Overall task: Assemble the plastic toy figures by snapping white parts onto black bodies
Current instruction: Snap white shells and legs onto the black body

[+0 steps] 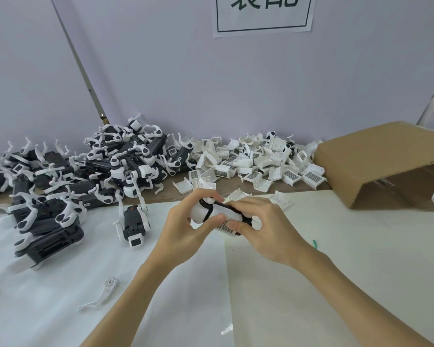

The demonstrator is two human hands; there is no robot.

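A black-and-white toy figure [212,212] is held over the table's middle between both hands. My left hand [186,226] grips its left end, thumb underneath and fingers curled over the top. My right hand [258,224] grips the right end, fingers wrapped round a white part with a grid pattern. Much of the figure is hidden by the fingers. A heap of black bodies with white legs [85,171] lies at the left. A pile of loose white parts [256,164] lies against the wall behind my hands.
One toy figure [133,225] stands alone left of my hands. A single white leg piece [100,294] lies on the white sheet near the front. An open cardboard box [386,161] lies on its side at the right. The wall bears a paper sign [263,13].
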